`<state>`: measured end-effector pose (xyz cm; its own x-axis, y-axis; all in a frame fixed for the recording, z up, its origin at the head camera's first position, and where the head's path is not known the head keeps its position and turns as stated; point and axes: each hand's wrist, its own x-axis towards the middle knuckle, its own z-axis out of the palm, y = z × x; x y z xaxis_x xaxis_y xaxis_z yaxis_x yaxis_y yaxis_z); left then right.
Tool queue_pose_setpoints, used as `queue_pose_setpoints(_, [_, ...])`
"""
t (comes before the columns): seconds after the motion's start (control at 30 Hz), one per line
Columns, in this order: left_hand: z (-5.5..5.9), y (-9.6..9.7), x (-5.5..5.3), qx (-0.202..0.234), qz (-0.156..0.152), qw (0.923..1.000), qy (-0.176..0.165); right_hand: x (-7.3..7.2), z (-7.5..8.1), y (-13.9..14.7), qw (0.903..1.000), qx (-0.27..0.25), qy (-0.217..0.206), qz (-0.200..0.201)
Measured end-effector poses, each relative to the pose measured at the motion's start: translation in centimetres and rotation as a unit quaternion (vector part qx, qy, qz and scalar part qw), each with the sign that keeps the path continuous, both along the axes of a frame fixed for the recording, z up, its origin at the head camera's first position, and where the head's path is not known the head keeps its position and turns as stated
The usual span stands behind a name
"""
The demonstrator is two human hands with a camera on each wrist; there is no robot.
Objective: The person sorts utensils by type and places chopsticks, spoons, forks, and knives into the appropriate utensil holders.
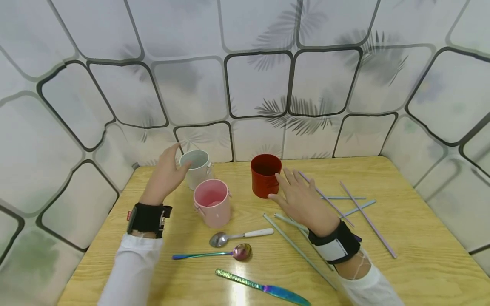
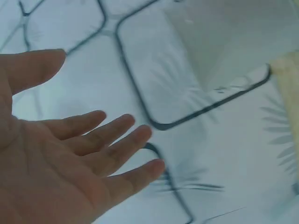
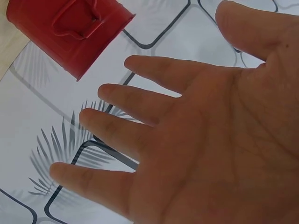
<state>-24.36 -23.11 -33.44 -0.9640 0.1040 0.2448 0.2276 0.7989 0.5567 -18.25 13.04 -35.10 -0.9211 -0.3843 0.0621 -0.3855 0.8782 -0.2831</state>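
Note:
My left hand (image 1: pixel 163 176) is held up beside a small white bucket (image 1: pixel 198 175), its thumb overlapping the rim in the head view. In the left wrist view the fingers are spread and hold nothing, and the pale bucket (image 2: pixel 229 42) is apart from them. A pink bucket (image 1: pixel 218 213) stands in front of the white one. To the right, my right hand (image 1: pixel 302 204) hovers with spread fingers near a red bucket (image 1: pixel 261 185). A gap separates those fingers from the red bucket (image 3: pixel 70 35) in the right wrist view.
A white-handled spoon (image 1: pixel 245 235), a rainbow-coloured spoon (image 1: pixel 214 254) and a rainbow-coloured knife (image 1: pixel 264 287) lie in front of the buckets. Several green, blue and purple straws (image 1: pixel 367 216) are scattered on the wooden table (image 1: pixel 413 272) at the right. Patterned cloth (image 1: pixel 260 85) surrounds it.

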Motion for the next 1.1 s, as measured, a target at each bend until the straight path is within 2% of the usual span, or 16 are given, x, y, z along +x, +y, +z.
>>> queue_pose_setpoints(0.2, [-2.9,-2.1,-2.6,0.047,0.006,0.9982,-0.037,1.0,0.4,0.1,0.9998,0.01,-0.007,0.018])
queue_pose_setpoints(0.4, [-5.2,-2.9,-4.1,0.079,0.004,0.9937,-0.08,1.6,0.7,-0.1,0.9994,0.023,-0.002,0.026])
queue_pose_setpoints(0.63, [-6.9,-3.0,-5.4,0.139,-0.009,0.9882,-0.063,1.8,1.4,-0.3,0.9991,0.017,-0.023,0.032])
queue_pose_setpoints(0.77, [-7.6,-2.7,-5.7,0.16,-0.008,0.9855,-0.056,2.0,1.8,-0.4,0.999,0.016,-0.022,0.036])
queue_pose_setpoints(1.0, [-8.2,-2.7,-5.4,0.197,-0.002,0.9795,-0.041,2.3,2.1,-0.9,0.9984,0.02,-0.021,0.049])
queue_pose_setpoints(1.1, [-8.4,-2.8,-5.5,0.21,0.0,0.9768,-0.044,2.3,2.3,-1.1,0.9979,-0.001,-0.016,0.063])
